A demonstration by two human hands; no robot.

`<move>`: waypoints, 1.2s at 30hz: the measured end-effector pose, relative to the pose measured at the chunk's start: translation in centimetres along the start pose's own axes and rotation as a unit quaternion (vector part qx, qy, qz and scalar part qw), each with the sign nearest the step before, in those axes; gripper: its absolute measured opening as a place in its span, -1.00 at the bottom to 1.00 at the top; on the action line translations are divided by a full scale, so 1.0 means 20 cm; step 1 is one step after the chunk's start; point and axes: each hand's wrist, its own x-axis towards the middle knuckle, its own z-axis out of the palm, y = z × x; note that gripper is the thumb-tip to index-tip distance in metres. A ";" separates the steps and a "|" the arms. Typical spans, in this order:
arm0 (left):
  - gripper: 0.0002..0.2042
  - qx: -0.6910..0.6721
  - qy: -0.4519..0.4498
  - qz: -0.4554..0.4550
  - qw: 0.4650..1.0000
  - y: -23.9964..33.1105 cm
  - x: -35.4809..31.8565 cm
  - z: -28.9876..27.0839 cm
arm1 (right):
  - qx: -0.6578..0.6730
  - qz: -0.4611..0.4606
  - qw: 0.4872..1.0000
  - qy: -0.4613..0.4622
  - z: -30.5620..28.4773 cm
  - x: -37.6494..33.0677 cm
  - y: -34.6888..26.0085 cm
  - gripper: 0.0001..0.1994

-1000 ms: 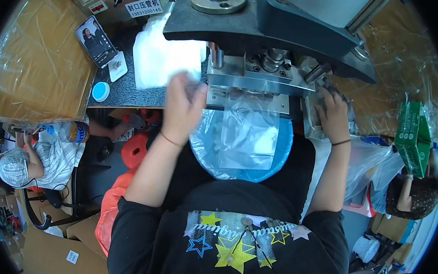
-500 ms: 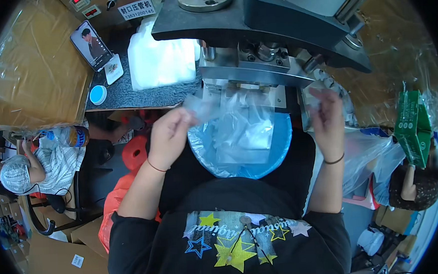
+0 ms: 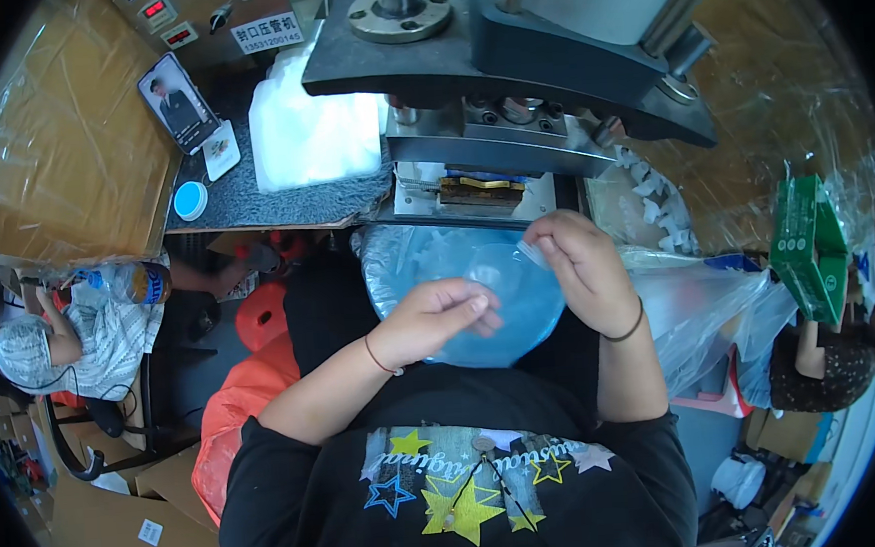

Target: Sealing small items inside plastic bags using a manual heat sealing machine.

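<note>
My right hand (image 3: pixel 579 265) is over the right side of a tub lined with blue plastic film (image 3: pixel 551 322). Its thumb and fingers pinch a small clear plastic piece (image 3: pixel 533 254). To its left, my left hand (image 3: pixel 440 318) hovers above the same tub, its fingertips smeared by motion, so what they hold, if anything, is hidden. Clear plastic scraps show faintly inside the tub. Just beyond, a press machine (image 3: pixel 499 139) has a brass-coloured die (image 3: pixel 483 190) on its bed, with nothing held against it by either hand.
White translucent sheets (image 3: pixel 314 131) are stacked on the grey cloth left of the press. Beside them are a phone (image 3: pixel 179 104) and a round blue-lidded tub (image 3: pixel 191 200). White scraps (image 3: pixel 658 200) lie right of the press. A green box (image 3: pixel 809 251) and people are at the sides.
The clear plastic sheet that lay over the tub and die is no longer there. My left hand has moved right and nearer to me; my right hand has moved left and down, over the tub.
</note>
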 end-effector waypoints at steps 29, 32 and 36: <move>-0.56 0.287 0.369 0.175 0.867 0.14 0.18 -0.37 | -0.304 0.230 0.922 0.071 -0.31 -0.24 0.63 -0.72; -0.45 0.705 0.398 0.201 0.552 0.27 0.07 -0.64 | -0.372 0.083 0.919 0.104 -0.33 -0.27 0.61 -0.67; -0.54 0.761 0.300 0.165 0.551 0.20 -0.08 -0.56 | -0.309 0.140 0.934 0.115 -0.29 -0.22 0.40 -0.69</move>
